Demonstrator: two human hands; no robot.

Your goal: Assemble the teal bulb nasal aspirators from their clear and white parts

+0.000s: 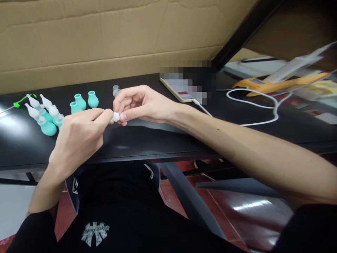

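A small white plastic connector (pixel 116 117) is pinched between my two hands above the front part of the black table. My left hand (pixel 81 130) is closed, its thumb and forefinger on the piece's left end; whatever else its fingers cover is hidden. My right hand (pixel 139 103) grips the right end with thumb and fingertips, the other fingers curled. Just behind my right fingers stands a clear plastic fitting (pixel 116 88). Beyond my left hand are three open teal rubber bulbs (pixel 93 99). Left of them lie several bulb aspirators (pixel 47 126) with white pointed tips, partly covered by my hand.
A phone (pixel 181 88), partly blurred out, lies behind my right forearm with a white cable (pixel 273 110) plugged in. A yellow tool (pixel 263 85) is farther right. A cardboard panel (pixel 110 38) closes off the back. A green-tipped cord (pixel 17 104) lies at the far left.
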